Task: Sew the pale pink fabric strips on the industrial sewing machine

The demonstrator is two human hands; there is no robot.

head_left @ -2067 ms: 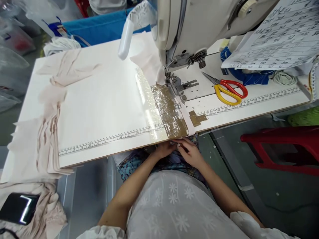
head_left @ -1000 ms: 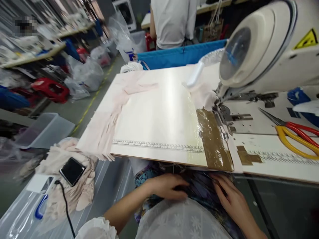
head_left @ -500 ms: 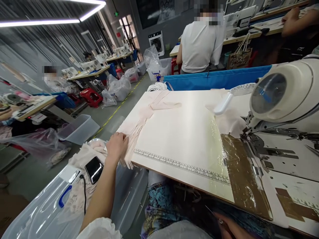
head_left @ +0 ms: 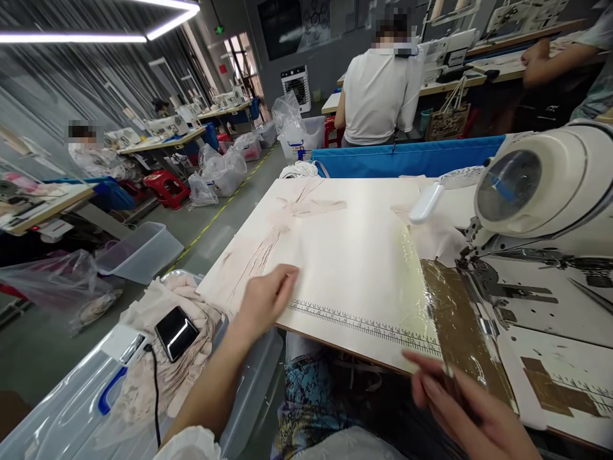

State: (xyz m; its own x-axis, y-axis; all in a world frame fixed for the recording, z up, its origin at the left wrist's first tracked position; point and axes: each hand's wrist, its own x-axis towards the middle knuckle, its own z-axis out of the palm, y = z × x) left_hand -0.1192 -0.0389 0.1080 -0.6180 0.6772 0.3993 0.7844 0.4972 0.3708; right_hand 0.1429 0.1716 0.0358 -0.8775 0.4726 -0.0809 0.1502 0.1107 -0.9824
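My left hand point(head_left: 268, 295) is over the table's front left part, by the printed ruler strip point(head_left: 359, 322). Its fingers are curled together, and what they hold, if anything, is hidden. Pale pink cloth pieces point(head_left: 261, 255) lie creased to its left and beyond it. My right hand point(head_left: 460, 399) is low at the table's front edge, index finger forward and the others bent. A small dark, shiny thing shows between its fingers; I cannot make out its kind. The sewing machine point(head_left: 531, 185) stands at the right, with pale cloth point(head_left: 438, 239) beside its needle area.
A phone point(head_left: 176, 333) lies on bunched pale cloth point(head_left: 191, 377) on a clear plastic bin point(head_left: 62, 409) at the left, with a black cable point(head_left: 156, 396). A blue cloth trough point(head_left: 407, 156) runs behind the table. A co-worker in white point(head_left: 378, 96) sits beyond it.
My left hand has moved right from the table's left edge, away from the cloth strips. My right hand has risen from below the table to its front edge.
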